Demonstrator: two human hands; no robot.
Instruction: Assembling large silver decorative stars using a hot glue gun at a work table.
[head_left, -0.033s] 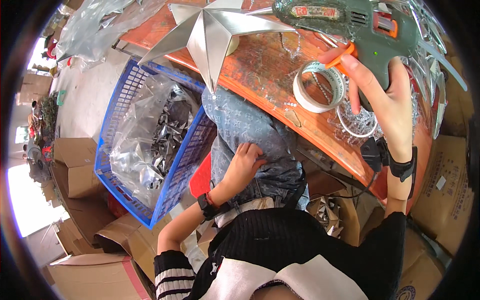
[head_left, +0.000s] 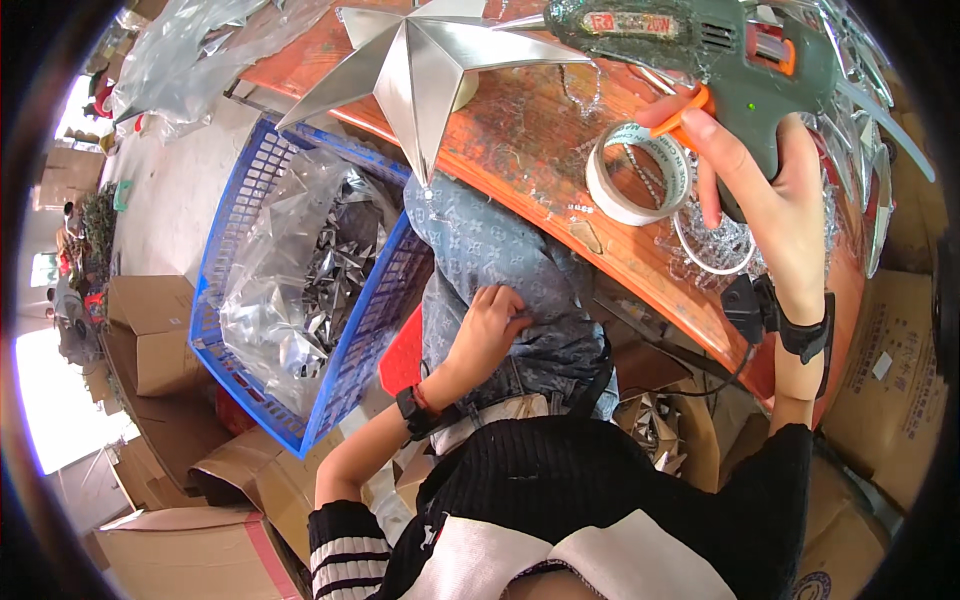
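Observation:
My right hand [head_left: 775,190] grips a dark green hot glue gun [head_left: 715,40], with fingers at its orange trigger. The nozzle points left, toward a large silver star [head_left: 420,75] at the table's edge. One long point of the star hangs over my lap. My left hand [head_left: 490,325] lies on my denim-covered thigh with loosely bent fingers, holding nothing. Under the glue gun a roll of tape [head_left: 608,190] stands on the orange wooden table [head_left: 515,150]. Beside the roll, a thin white ring [head_left: 722,270] lies among clear glue strands.
Left of my legs stands a blue plastic basket [head_left: 312,420] holding a clear bag [head_left: 265,290] with shiny silver pieces. Cardboard boxes [head_left: 150,325] surround my seat. A black cable [head_left: 735,375] hangs below the table's right side. More silver pieces [head_left: 655,430] sit in a box beneath.

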